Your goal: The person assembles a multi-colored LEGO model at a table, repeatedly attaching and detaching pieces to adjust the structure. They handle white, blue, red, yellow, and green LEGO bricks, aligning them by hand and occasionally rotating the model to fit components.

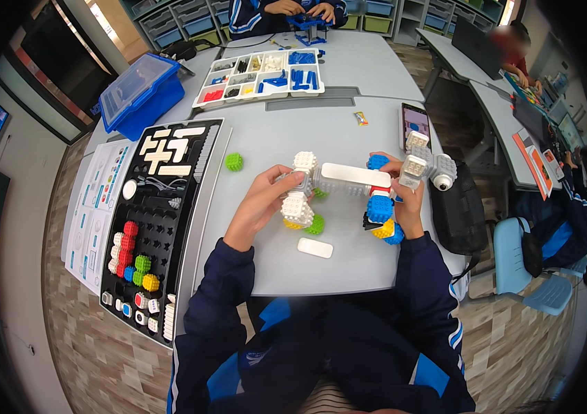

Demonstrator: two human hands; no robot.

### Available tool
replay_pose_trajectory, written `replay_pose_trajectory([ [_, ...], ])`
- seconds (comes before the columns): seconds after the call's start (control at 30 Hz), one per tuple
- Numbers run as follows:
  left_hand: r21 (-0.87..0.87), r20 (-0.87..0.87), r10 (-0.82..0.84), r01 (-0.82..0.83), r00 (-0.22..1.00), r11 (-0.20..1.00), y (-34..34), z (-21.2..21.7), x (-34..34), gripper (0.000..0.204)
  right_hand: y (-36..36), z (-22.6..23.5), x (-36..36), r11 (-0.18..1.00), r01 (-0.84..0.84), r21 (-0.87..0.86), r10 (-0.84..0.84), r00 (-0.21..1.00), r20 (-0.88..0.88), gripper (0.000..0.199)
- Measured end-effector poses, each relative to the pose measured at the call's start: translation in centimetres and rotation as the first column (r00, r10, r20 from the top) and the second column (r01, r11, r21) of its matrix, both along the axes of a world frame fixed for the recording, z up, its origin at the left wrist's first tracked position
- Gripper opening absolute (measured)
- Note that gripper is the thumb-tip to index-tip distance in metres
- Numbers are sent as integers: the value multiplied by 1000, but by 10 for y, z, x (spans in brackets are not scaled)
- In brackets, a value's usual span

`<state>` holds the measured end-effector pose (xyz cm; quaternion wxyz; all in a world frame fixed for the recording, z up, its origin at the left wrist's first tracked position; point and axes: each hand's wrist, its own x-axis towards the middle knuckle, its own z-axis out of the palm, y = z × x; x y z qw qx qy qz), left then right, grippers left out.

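Between my hands is a model built of studded cube blocks, with a long white bar (355, 174) across its middle. My left hand (260, 200) is closed round the left end, with its thumb on the white studded blocks (296, 208). Whether those blocks join the bar cannot be told. My right hand (409, 200) grips the right end, by a red piece and blue studded blocks (380, 208). Grey-white blocks (414, 165) stick up beside its fingers. Under the left end show a green block (315, 225) and some yellow. A loose white rounded plate (315, 248) lies nearer me.
A green cube (235, 162) sits left of my hands, beside a black parts tray (159, 241). Farther off are a blue bin (142, 96) and a sorting tray (262, 76). A phone (415, 119) and black case (455, 207) lie right. Across the table another person handles a blue model (307, 31).
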<state>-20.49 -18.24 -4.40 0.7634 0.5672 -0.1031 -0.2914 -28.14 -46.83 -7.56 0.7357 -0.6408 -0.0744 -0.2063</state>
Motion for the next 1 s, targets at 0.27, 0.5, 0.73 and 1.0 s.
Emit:
replay_pose_trajectory([
  [0.27,43,36,51,-53,998,998,-10,-7,-4,32,-6,-1,-3,995,29,-96,-24,998,55,45],
  [0.5,37,70,127,-130,989,991,-15,-9,-4,31,-12,-7,-1,997,-52,-53,57,993,104,45],
  [0.73,36,63,118,-121,991,992,-16,-6,-8,31,-8,-6,-3,996,-65,-58,71,991,115,38],
  [1.0,154,2,4,-4,1000,988,-11,7,-6,40,-11,-5,-4,993,-32,-116,44,994,103,39],
])
